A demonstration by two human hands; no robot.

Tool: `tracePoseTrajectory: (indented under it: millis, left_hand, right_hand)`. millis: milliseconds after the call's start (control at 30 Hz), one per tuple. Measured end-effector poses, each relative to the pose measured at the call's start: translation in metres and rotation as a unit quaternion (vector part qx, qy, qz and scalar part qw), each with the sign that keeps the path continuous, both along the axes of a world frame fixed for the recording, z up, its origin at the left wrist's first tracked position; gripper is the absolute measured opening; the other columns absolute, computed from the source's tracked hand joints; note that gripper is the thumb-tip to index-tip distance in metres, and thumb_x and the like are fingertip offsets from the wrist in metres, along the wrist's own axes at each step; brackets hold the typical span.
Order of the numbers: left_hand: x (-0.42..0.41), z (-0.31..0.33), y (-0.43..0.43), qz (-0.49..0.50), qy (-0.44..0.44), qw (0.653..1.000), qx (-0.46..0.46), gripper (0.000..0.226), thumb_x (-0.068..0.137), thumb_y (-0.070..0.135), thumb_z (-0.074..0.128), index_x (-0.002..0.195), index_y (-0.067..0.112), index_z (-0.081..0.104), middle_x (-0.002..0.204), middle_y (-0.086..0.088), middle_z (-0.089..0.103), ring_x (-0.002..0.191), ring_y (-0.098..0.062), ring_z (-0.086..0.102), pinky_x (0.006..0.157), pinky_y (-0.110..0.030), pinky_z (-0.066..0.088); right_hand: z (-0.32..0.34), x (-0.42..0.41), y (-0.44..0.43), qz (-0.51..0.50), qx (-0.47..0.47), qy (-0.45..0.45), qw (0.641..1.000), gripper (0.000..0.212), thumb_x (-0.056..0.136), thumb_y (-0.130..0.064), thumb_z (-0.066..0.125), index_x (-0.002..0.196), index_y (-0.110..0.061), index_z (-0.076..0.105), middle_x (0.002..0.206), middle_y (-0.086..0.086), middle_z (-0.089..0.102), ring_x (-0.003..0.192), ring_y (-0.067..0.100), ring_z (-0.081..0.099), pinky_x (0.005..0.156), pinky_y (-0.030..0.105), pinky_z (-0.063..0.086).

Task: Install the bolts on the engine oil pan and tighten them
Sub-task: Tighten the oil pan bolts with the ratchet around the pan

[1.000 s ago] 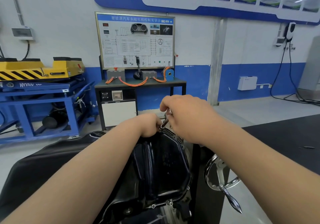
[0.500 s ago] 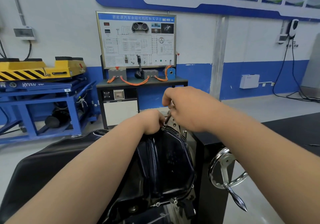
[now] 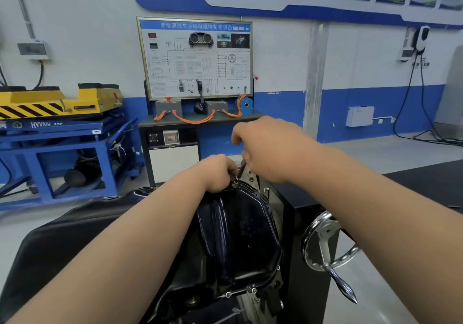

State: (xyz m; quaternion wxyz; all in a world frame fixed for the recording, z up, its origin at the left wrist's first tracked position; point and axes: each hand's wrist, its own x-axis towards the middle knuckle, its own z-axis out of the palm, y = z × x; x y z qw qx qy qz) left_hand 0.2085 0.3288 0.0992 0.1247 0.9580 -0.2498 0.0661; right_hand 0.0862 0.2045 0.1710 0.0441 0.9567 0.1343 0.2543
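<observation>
A glossy black oil pan (image 3: pixel 238 238) sits on the engine in front of me, with small bolts (image 3: pixel 253 290) along its near flange. At the pan's far edge my left hand (image 3: pixel 219 173) is closed down on the rim next to a bolt (image 3: pixel 237 178). My right hand (image 3: pixel 268 148) grips a thin dark tool (image 3: pixel 241 167), whose tip stands tilted on that bolt. What the left fingers pinch is hidden under the hand.
A chrome handwheel with a pointed handle (image 3: pixel 328 243) sticks out at the right of the engine stand. A black mat (image 3: pixel 62 243) lies left of the pan. Beyond stand a training board on a cabinet (image 3: pixel 195 58) and a blue-and-yellow lift table (image 3: pixel 57 123).
The view has tilted down a little, so the hands sit lower against the cabinet. My right hand has turned slightly on the tool; the left stays at the far rim.
</observation>
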Motion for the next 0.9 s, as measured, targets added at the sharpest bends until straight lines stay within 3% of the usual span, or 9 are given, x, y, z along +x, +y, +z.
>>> tracePoseTrajectory:
  millis: [133, 267, 333, 433, 567, 700, 833, 900]
  left_hand:
    - [-0.003, 0.001, 0.001, -0.014, 0.019, 1.0, 0.012, 0.033, 0.085, 0.002, 0.048, 0.099, 0.022, 0.07, 0.103, -0.002, 0.067, 0.098, -0.025, 0.058, 0.091, -0.037, 0.049]
    - [-0.003, 0.001, 0.0, -0.006, 0.017, 1.0, 0.01, 0.033, 0.083, 0.0, 0.046, 0.088, 0.026, 0.065, 0.084, 0.003, 0.061, 0.093, -0.025, 0.057, 0.084, -0.032, 0.048]
    - [-0.003, 0.001, 0.0, -0.009, 0.021, 1.0, 0.005, 0.038, 0.081, -0.001, 0.045, 0.097, 0.023, 0.07, 0.094, -0.001, 0.066, 0.095, -0.025, 0.058, 0.087, -0.034, 0.049]
    - [-0.003, 0.0, 0.0, -0.008, 0.026, 1.0, 0.0, 0.039, 0.083, -0.001, 0.046, 0.101, 0.023, 0.071, 0.103, -0.002, 0.068, 0.097, -0.024, 0.059, 0.089, -0.035, 0.05]
    - [0.0, -0.001, -0.001, -0.003, 0.009, 1.0, 0.008, 0.03, 0.085, 0.002, 0.048, 0.077, 0.027, 0.061, 0.085, 0.004, 0.06, 0.09, -0.024, 0.056, 0.08, -0.032, 0.047]
    - [0.0, -0.002, -0.001, 0.005, -0.003, 1.0, 0.003, 0.035, 0.086, 0.004, 0.049, 0.063, 0.031, 0.05, 0.073, 0.008, 0.052, 0.081, -0.023, 0.051, 0.073, -0.029, 0.041]
    - [-0.001, -0.001, 0.0, -0.003, 0.018, 1.0, 0.013, 0.03, 0.084, 0.002, 0.049, 0.092, 0.022, 0.07, 0.097, -0.002, 0.067, 0.093, -0.024, 0.059, 0.086, -0.036, 0.051]
    - [0.0, -0.001, -0.001, -0.004, 0.015, 1.0, 0.014, 0.029, 0.084, 0.003, 0.049, 0.094, 0.021, 0.07, 0.096, -0.002, 0.066, 0.094, -0.024, 0.059, 0.086, -0.034, 0.05]
  right_hand:
    - [-0.003, 0.009, -0.003, -0.054, 0.031, -0.055, 0.997, 0.024, 0.098, -0.033, 0.041, 0.109, -0.021, 0.058, 0.097, 0.004, 0.057, 0.077, 0.024, 0.047, 0.06, 0.033, 0.037]
    - [0.0, 0.005, -0.007, 0.021, 0.052, 0.018, 0.998, 0.022, 0.09, -0.028, 0.05, 0.111, -0.023, 0.054, 0.097, -0.005, 0.048, 0.084, 0.019, 0.049, 0.069, 0.033, 0.044]
    - [0.002, 0.002, -0.006, 0.041, 0.053, 0.048, 0.997, 0.027, 0.089, -0.02, 0.051, 0.115, -0.024, 0.053, 0.098, -0.005, 0.049, 0.086, 0.019, 0.049, 0.069, 0.032, 0.043]
    - [0.001, 0.006, -0.003, -0.018, 0.0, -0.032, 0.999, 0.021, 0.095, -0.022, 0.047, 0.113, -0.021, 0.057, 0.099, 0.002, 0.057, 0.081, 0.025, 0.054, 0.061, 0.032, 0.039]
    - [0.0, 0.005, 0.002, -0.028, 0.013, -0.037, 0.999, 0.023, 0.095, -0.033, 0.045, 0.11, -0.019, 0.057, 0.095, 0.002, 0.055, 0.078, 0.026, 0.051, 0.059, 0.032, 0.037]
    - [0.003, 0.0, 0.003, 0.01, -0.002, 0.013, 1.0, 0.028, 0.089, -0.019, 0.049, 0.116, -0.02, 0.054, 0.106, 0.002, 0.057, 0.088, 0.025, 0.055, 0.067, 0.036, 0.047]
    - [0.001, 0.005, 0.005, -0.054, 0.003, -0.048, 0.997, 0.021, 0.096, -0.027, 0.048, 0.112, -0.018, 0.058, 0.091, 0.003, 0.052, 0.075, 0.026, 0.048, 0.06, 0.033, 0.037]
    - [0.001, 0.004, 0.004, -0.05, 0.018, -0.037, 0.998, 0.025, 0.095, -0.033, 0.047, 0.114, -0.018, 0.055, 0.09, 0.002, 0.049, 0.076, 0.025, 0.047, 0.06, 0.033, 0.037]
